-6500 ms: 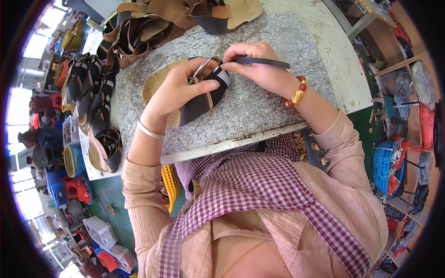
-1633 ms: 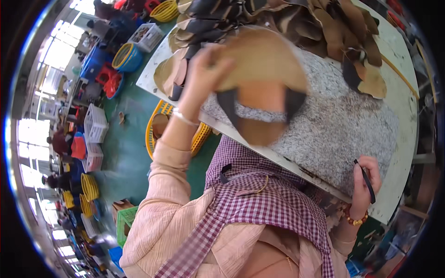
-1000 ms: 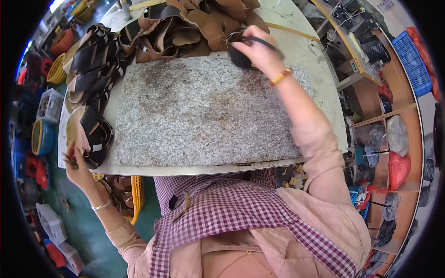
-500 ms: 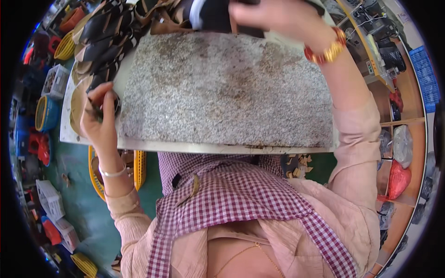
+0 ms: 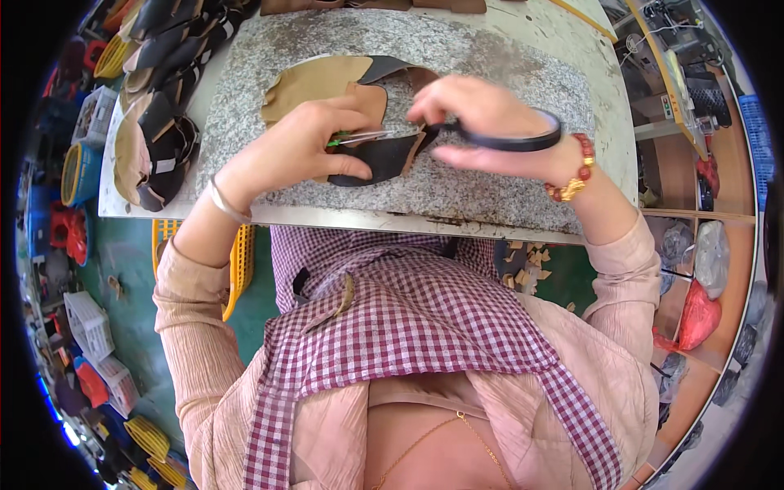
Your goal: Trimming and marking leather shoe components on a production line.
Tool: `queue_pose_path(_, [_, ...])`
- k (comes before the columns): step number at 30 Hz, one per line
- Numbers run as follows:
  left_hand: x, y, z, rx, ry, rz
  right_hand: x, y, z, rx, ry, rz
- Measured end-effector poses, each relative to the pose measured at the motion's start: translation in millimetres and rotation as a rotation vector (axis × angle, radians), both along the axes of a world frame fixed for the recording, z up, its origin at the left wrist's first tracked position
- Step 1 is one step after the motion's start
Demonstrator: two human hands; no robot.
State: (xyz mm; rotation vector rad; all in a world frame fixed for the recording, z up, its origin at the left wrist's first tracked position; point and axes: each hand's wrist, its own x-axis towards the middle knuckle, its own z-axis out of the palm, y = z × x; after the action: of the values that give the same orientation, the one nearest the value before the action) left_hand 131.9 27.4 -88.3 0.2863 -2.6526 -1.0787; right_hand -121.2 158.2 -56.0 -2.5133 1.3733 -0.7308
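Observation:
A tan and black leather shoe upper [image 5: 310, 82] lies curved on the speckled grey work surface. My left hand [image 5: 302, 143] bears down on its near black part, thumb and fingers closed on it. A slim metal tool with a green end [image 5: 359, 137] sticks out from under those fingers, pointing right. My right hand [image 5: 494, 122], somewhat blurred, is at the upper's right end, fingers bent and thumb stretched below. Through that hand runs a shiny black loop [image 5: 543, 140]; whether it is a handle or a strap I cannot tell.
Stacked black and tan shoe uppers [image 5: 175, 57] line the table's left side, with another [image 5: 155, 155] near the left corner. Brown pieces [image 5: 376, 4] lie at the far edge. A yellow basket [image 5: 242, 261] stands below the table. Shelves [image 5: 710, 204] rise on the right.
Both hands have come to the middle of the table, the left from the left edge, the right from the far pile. A shoe upper now lies between them.

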Motion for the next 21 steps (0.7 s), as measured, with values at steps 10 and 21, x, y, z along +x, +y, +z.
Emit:
queue_pose_path(10, [-13.4, -18.1, -1.1, 0.311, -0.387, -0.107, -18.5, 25.5, -4.2, 0.272, -0.054, -0.311])
queue_pose_path(21, [-37.6, -9.7, -38.3, 0.183, 0.166, 0.143, 32.1, -4.3, -21.2, 0.289, -0.46, -0.1])
